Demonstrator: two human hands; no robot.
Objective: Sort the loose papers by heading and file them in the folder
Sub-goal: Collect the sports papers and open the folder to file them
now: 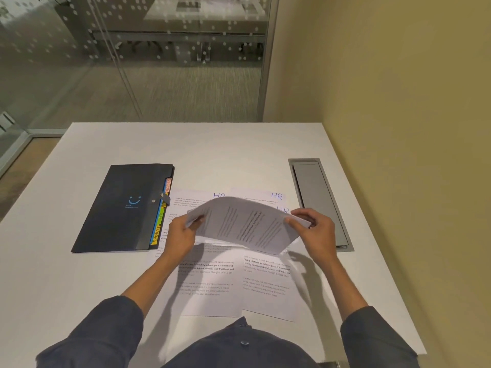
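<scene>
Above bench (106,288): paper sheaf (247,224), light, floppy (bows mid-span); left hand (183,232) & right hand (316,229) pinch opp. edges; folder (119,211) alongside.

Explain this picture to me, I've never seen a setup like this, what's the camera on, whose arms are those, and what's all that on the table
There is no machine here. One wide-angle camera sits on a person's head and looks forward and down, so the two arms in dark sleeves are the wearer's own.

The left hand and the right hand each hold one end of a bowed stack of printed papers, lifted above the white table.

Under it, more sheets lie flat; at least three show a handwritten "HR" heading at the top. To the left lies a dark expanding folder, closed, with coloured tabs along its right edge; two read "SPORTS" and "HR". To the right, a grey metal hatch is set into the tabletop. Behind the table are a glass partition and a yellowish wall.
</scene>
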